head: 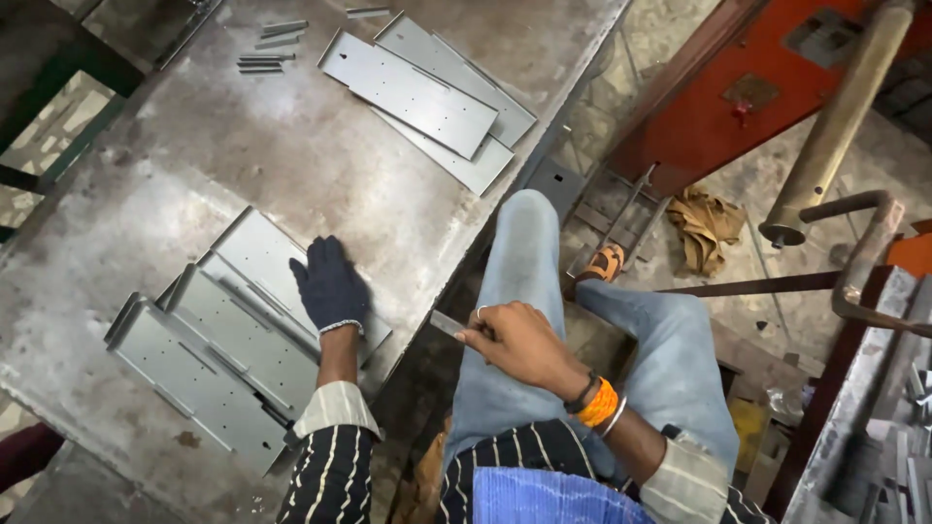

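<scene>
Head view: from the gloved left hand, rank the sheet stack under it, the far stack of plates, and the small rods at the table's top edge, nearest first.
1. Sheet stack: directly under the left hand, touching.
2. Far stack of plates: up the table, toward its right edge.
3. Small rods: top edge, farthest, though not far beyond the plates.

Matt grey sheet-metal plates (233,340) lie on a scuffed, dull steel table (291,165).

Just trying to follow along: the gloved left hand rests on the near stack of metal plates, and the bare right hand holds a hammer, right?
Not quite. The head view shows the right hand holding a small flat metal strip, not a hammer. The gloved left hand does rest on the near stack of metal plates.
</scene>
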